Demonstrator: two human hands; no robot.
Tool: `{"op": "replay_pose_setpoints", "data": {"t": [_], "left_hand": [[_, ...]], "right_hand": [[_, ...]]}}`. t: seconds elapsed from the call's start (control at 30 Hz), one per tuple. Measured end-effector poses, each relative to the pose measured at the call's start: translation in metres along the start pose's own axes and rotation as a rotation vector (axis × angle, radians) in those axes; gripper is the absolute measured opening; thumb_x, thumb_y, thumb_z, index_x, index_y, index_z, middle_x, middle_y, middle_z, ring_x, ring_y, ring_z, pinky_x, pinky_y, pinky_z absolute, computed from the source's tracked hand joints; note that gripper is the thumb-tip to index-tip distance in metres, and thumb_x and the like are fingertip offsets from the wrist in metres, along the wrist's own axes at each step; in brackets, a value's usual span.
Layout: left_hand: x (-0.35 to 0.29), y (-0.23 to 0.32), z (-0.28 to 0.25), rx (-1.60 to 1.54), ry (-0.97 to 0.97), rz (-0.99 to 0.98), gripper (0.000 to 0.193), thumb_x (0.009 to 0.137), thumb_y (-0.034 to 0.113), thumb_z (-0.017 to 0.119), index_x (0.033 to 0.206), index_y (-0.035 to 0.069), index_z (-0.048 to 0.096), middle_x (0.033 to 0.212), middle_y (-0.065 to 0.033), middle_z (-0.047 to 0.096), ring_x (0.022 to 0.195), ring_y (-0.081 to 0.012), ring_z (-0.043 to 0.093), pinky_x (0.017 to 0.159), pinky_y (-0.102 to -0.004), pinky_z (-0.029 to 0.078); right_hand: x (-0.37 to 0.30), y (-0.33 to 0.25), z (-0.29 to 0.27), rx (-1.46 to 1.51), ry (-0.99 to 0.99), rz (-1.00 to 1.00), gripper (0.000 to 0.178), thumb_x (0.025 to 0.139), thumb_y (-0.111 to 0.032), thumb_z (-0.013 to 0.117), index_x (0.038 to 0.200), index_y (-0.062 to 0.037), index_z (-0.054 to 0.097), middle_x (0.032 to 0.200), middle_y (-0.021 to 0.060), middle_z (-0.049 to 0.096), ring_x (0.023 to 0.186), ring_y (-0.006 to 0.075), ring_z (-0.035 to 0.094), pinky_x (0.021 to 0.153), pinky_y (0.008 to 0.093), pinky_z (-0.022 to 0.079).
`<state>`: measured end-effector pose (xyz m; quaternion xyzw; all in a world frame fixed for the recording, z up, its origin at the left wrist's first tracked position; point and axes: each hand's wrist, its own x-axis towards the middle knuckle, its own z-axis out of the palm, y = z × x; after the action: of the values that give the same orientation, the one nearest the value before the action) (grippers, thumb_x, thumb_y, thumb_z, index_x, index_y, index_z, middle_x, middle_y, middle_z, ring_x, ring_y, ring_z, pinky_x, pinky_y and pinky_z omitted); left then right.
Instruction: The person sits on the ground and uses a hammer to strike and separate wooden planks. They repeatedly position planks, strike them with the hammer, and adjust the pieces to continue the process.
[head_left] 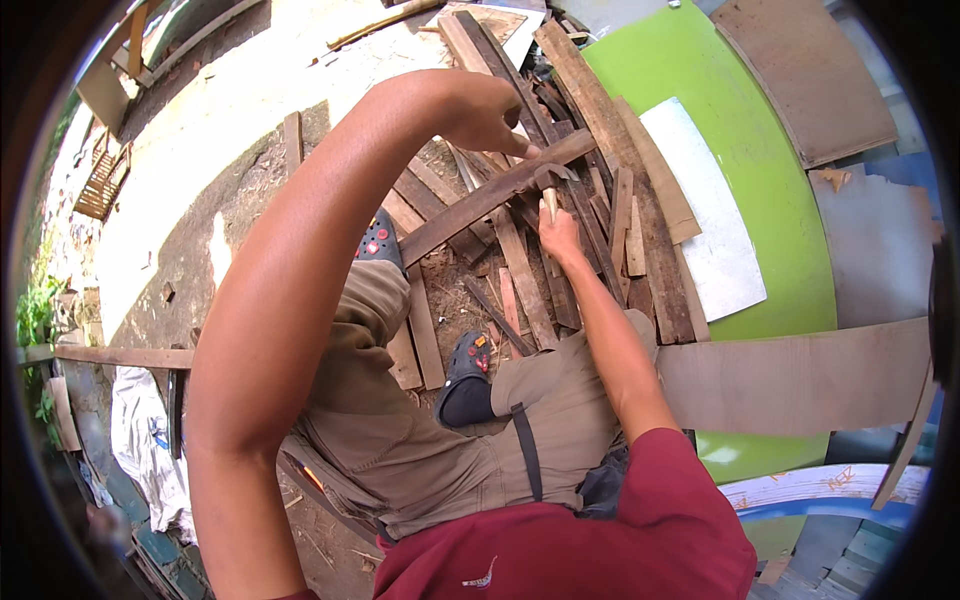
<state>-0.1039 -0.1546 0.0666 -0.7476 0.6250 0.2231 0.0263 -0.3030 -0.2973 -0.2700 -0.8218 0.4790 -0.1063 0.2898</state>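
Observation:
My left hand (485, 110) is raised and grips the upper end of a long, dark, weathered plank (470, 205) that slants down to the left across the pile. My right hand (558, 235) is shut on the pale wooden handle of a hammer (549, 185), whose head rests against the plank just below my left hand. Under both hands lies a heap of old wooden boards (600, 200) on bare dirt. My legs in khaki trousers and dark clogs (470, 358) stand among the boards.
A bright green curved panel (790, 250) with a white sheet (715, 230) on it lies to the right. A plywood strip (800, 380) crosses in front of it and a brown board (810, 75) lies at the top right. Sunlit pale ground (230, 110) spreads at the upper left.

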Motion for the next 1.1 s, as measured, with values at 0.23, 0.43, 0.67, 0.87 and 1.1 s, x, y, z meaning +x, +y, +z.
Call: {"op": "replay_pose_setpoints", "data": {"t": [0.23,0.43,0.67,0.87,1.1], "left_hand": [[0.003,-0.008,-0.004,-0.054,0.002,-0.052,0.074,0.090,0.063,0.063,0.130,0.001,0.061,0.118,-0.0196,0.070,0.112,-0.0330,0.067,0.094,-0.0451,0.053],[-0.002,-0.009,-0.004,-0.024,0.014,-0.049,0.073,0.090,0.065,0.063,0.130,0.004,0.061,0.119,-0.0182,0.069,0.111,-0.0328,0.068,0.093,-0.0449,0.054],[-0.002,0.002,-0.002,0.016,0.032,-0.012,0.068,0.091,0.062,0.063,0.129,0.006,0.063,0.117,-0.0173,0.070,0.109,-0.0318,0.068,0.093,-0.0446,0.054],[-0.012,-0.014,0.001,-0.055,-0.016,-0.095,0.066,0.092,0.060,0.063,0.128,0.005,0.063,0.118,-0.0162,0.070,0.109,-0.0308,0.068,0.092,-0.0445,0.054],[-0.019,-0.017,-0.006,-0.048,-0.018,-0.141,0.067,0.091,0.061,0.063,0.128,0.005,0.063,0.120,-0.0156,0.069,0.111,-0.0297,0.068,0.092,-0.0433,0.054]], "right_hand": [[0.001,0.004,-0.004,0.302,0.336,0.007,0.062,0.101,-0.049,0.046,0.089,0.0093,0.065,0.085,0.0358,0.065,0.089,0.0535,0.064,0.080,0.0568,0.049],[-0.006,-0.006,-0.008,0.268,0.234,0.071,0.065,0.102,-0.051,0.045,0.085,0.0100,0.062,0.075,0.0316,0.064,0.083,0.0508,0.065,0.073,0.0556,0.049],[0.002,0.009,0.009,0.085,0.125,0.049,0.063,0.099,-0.051,0.049,0.092,0.0093,0.065,0.083,0.0343,0.066,0.089,0.0508,0.066,0.078,0.0547,0.050],[-0.016,-0.023,0.004,0.455,0.385,0.057,0.061,0.101,-0.048,0.047,0.095,0.0102,0.064,0.077,0.0325,0.064,0.084,0.0505,0.066,0.076,0.0544,0.050],[-0.008,-0.018,-0.017,0.672,0.319,0.199,0.062,0.102,-0.051,0.048,0.081,0.0059,0.060,0.056,0.0148,0.058,0.047,0.0278,0.063,0.045,0.0422,0.048]]}}
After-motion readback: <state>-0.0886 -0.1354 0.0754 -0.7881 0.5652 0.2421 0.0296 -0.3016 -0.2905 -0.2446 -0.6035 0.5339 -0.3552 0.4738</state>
